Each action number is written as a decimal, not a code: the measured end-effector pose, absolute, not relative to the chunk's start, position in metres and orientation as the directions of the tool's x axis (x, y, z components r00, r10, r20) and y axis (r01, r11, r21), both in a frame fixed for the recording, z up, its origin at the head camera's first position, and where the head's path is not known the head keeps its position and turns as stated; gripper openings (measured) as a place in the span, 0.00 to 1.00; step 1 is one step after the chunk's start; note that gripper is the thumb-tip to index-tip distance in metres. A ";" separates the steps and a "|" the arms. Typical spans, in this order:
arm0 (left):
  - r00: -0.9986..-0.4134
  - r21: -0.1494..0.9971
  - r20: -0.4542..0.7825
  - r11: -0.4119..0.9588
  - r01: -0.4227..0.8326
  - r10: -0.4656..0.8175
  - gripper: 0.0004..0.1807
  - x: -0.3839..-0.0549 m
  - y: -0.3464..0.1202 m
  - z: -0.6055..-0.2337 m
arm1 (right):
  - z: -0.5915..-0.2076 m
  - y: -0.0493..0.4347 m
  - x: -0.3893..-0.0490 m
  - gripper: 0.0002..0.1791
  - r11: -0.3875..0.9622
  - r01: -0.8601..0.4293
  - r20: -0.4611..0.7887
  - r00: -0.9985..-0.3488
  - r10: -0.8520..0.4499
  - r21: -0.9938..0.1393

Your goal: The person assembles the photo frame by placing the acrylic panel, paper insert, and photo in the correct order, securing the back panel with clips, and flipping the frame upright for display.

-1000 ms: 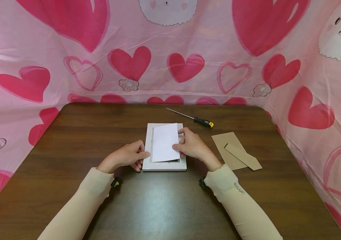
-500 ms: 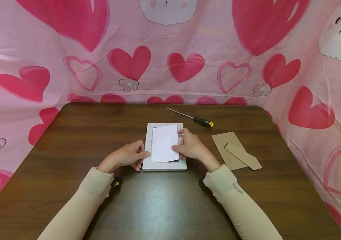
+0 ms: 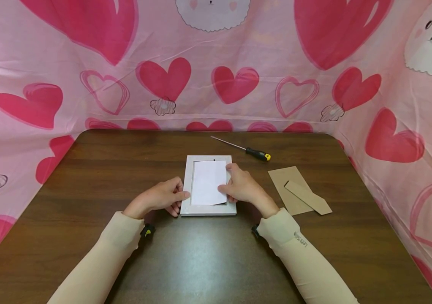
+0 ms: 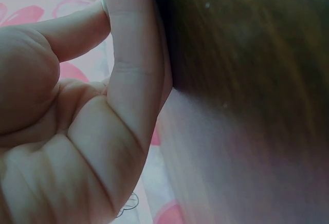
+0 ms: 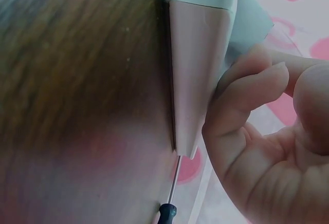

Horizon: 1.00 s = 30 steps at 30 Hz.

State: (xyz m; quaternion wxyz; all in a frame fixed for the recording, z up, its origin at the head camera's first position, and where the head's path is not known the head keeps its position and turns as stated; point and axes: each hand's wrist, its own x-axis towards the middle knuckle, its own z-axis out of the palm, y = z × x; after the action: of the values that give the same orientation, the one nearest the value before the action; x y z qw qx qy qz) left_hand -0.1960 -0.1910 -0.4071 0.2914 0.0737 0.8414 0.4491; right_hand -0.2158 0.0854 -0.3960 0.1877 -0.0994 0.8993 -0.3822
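A white picture frame (image 3: 208, 210) lies on the brown table in front of me. Over its middle opening lies a white sheet of paper (image 3: 207, 181), its lower right corner lifted a little from the recess. My right hand (image 3: 245, 185) pinches the sheet's right edge, thumb on top and fingers behind. In the right wrist view, a corner of the sheet (image 5: 251, 26) sticks up past the frame's side (image 5: 198, 70). My left hand (image 3: 164, 196) grips the frame's left border near the lower corner, thumb on top and fingers at the side.
Behind the frame lies a screwdriver (image 3: 258, 154) with a black and yellow handle. On the right rests a brown backing board (image 3: 289, 198) with a stand leg (image 3: 314, 202) on it. A pink heart-print cloth (image 3: 235, 114) hangs beyond the table (image 3: 124, 156).
The sheet's top edge has come down toward me and turned straighter, so it sits lower over the opening. The right hand shifted slightly with it; the left hand and frame stayed put.
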 end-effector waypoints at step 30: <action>-0.821 0.803 -0.424 0.578 -0.145 0.382 0.15 -0.196 -0.191 -0.407 | -0.400 0.084 -0.218 0.33 0.745 -0.176 -0.225 -0.887 -0.404 -0.644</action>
State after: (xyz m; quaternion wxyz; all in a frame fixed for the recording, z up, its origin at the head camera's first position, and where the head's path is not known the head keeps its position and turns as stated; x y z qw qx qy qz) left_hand -0.1963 -0.1911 -0.4069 0.2904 0.0705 0.8394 0.4539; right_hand -0.2180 0.0836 -0.4004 0.1779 -0.1583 0.9168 -0.3204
